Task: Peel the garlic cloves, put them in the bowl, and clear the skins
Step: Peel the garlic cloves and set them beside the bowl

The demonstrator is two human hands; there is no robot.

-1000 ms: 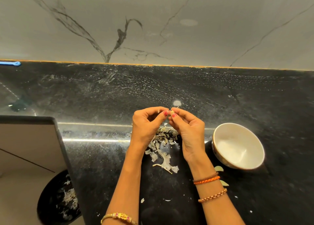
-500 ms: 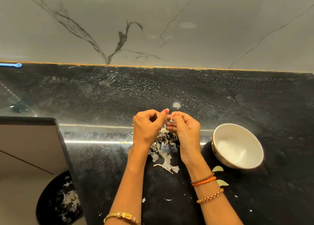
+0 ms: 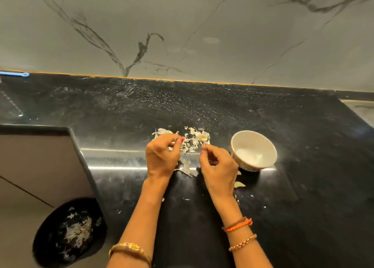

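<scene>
Left hand (image 3: 162, 158): fingers curled, pinched contents indistinct.
Right hand (image 3: 219, 166): likewise curled, contents unclear.
Skins (image 3: 194, 140): heaped beside bowl (image 3: 269, 146).

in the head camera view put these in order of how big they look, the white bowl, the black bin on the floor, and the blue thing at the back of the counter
1. Black bin, largest, though it sits lower and nearer the camera, which may inflate it.
2. White bowl.
3. Blue thing, smallest, partly cut off by the frame edge.
</scene>
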